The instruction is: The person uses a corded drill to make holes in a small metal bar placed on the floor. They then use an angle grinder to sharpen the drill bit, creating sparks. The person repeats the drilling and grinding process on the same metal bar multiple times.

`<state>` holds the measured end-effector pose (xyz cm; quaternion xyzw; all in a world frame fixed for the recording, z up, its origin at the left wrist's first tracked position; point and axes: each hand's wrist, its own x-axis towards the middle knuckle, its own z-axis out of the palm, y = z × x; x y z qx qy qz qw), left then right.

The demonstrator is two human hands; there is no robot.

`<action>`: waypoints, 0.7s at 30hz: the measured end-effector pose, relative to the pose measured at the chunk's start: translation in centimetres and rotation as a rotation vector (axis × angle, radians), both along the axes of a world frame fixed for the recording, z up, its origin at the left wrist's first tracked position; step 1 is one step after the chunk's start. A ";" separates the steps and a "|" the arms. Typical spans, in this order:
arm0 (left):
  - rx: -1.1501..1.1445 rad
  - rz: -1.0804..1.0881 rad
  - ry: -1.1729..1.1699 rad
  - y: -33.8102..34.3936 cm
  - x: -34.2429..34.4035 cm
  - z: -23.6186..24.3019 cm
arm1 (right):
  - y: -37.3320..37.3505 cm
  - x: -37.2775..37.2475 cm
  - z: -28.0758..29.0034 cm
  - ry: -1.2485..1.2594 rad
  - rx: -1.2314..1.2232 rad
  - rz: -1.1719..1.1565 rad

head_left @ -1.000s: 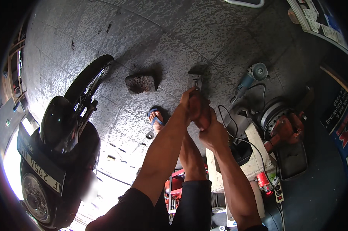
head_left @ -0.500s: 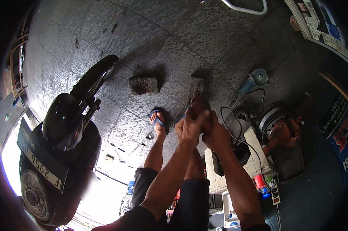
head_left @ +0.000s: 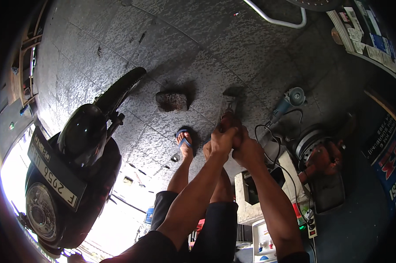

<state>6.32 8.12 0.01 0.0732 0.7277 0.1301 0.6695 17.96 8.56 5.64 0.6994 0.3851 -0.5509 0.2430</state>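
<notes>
The left hand (head_left: 223, 139) and right hand (head_left: 249, 153) meet over the floor (head_left: 198, 61), their fingers curled and gripping a reddish-brown tool (head_left: 231, 122), the left around its body, the right at its near end; exactly where each fingertip presses is hidden. The tool's grey end points away from the person, toward the floor's far edge; whether it touches the floor cannot be told. Left of it lies a rough brown block (head_left: 171, 101); to its right, an angle grinder (head_left: 286, 104) with a dark cord. A motorcycle (head_left: 79, 136) stands toward the floor's left edge, and a pale wooden frame (head_left: 249, 209) sits beside the right forearm.
</notes>
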 end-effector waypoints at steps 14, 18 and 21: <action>0.155 -0.130 0.104 -3.2 -0.6 2.3 | -6.6 -0.6 -1.8 0.030 0.178 0.034; 0.063 0.055 0.066 -6.3 -3.5 -2.9 | -2.5 -2.8 -0.2 0.053 0.056 0.110; -0.036 0.158 -0.009 -4.8 -4.3 -4.0 | 0.2 -3.3 0.3 0.053 0.009 0.111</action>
